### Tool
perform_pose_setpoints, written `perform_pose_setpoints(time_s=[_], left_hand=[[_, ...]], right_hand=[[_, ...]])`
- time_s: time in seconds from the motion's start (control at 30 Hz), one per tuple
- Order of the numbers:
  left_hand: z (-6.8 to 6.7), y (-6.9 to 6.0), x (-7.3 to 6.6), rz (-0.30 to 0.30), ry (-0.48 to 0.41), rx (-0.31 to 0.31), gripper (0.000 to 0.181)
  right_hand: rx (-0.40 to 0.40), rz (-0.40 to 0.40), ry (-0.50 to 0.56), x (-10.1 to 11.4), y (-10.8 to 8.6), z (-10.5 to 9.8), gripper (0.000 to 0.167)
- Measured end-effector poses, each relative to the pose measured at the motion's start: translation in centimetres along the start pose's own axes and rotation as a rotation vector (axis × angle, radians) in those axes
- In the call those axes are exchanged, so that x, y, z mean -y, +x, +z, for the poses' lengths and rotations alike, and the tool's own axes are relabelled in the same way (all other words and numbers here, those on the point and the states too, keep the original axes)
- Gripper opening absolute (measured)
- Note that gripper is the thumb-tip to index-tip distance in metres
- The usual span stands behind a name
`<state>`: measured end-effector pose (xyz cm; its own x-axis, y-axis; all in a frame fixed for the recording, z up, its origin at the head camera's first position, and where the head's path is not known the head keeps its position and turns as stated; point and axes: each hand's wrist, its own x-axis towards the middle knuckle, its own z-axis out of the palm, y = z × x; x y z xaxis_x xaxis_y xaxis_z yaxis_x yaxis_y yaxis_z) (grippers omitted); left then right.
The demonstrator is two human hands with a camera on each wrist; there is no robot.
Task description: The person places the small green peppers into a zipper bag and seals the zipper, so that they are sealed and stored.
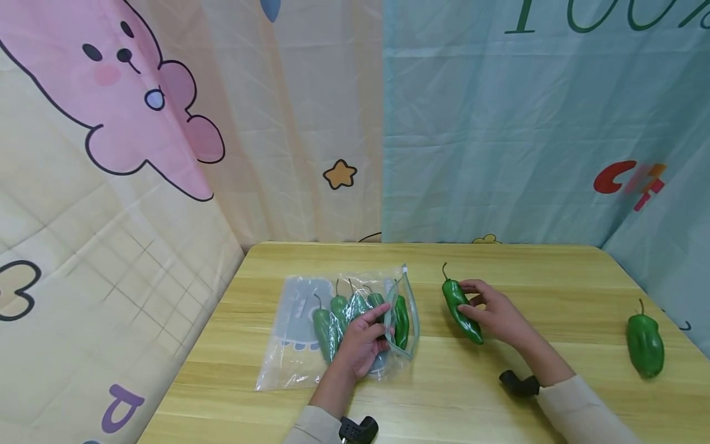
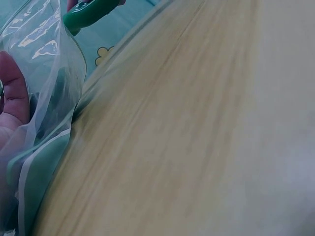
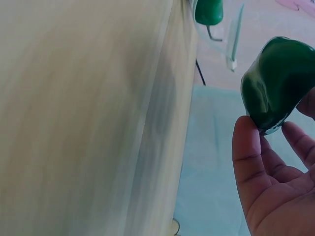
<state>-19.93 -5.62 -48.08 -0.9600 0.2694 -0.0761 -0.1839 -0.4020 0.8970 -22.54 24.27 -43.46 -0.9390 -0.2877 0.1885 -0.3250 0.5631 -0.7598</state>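
A clear zip bag [image 1: 272, 370] lies on the table with several green peppers [image 1: 323, 330] inside. My left hand [image 1: 360, 345] holds the bag's edge near its mouth, which gapes to the right; one pepper [image 1: 402, 324] lies just inside it. In the left wrist view the clear plastic [image 2: 44, 44] partly covers the fingers [image 2: 14, 88]. Right of the bag, my right hand [image 1: 493, 311] pinches a long green pepper [image 1: 457, 305] between thumb and fingers, stem pointing away. The right wrist view shows this pepper [image 3: 275, 78] at the fingertips.
Another green pepper [image 1: 645, 345] rests near the table's right edge. The wooden table [image 1: 532, 271] backs onto patterned curtains [image 1: 488, 123]. A dark wrist device [image 1: 519, 383] sits on the right wrist, another [image 1: 359, 430] on the left.
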Motion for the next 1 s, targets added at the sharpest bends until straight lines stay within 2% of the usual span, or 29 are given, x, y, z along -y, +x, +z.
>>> perform_pose_setpoints(time_s=[0.37, 0.67, 1.0], left_hand=[[0.1, -0.1, -0.1, 0.007, 0.009, 0.004, 0.054], [0.1, -0.1, 0.1, 0.005, 0.004, -0.002, 0.054], [0.1, 0.0, 0.0, 0.008, -0.012, 0.002, 0.055]], right_hand=[[0.027, 0.026, -0.005, 1.3, 1.2, 2.0, 0.046], [0.116, 0.033, -0.006, 2.2, 1.9, 3.7, 0.045], [0.144, 0.033, 0.002, 3.0, 2.9, 5.2, 0.041]])
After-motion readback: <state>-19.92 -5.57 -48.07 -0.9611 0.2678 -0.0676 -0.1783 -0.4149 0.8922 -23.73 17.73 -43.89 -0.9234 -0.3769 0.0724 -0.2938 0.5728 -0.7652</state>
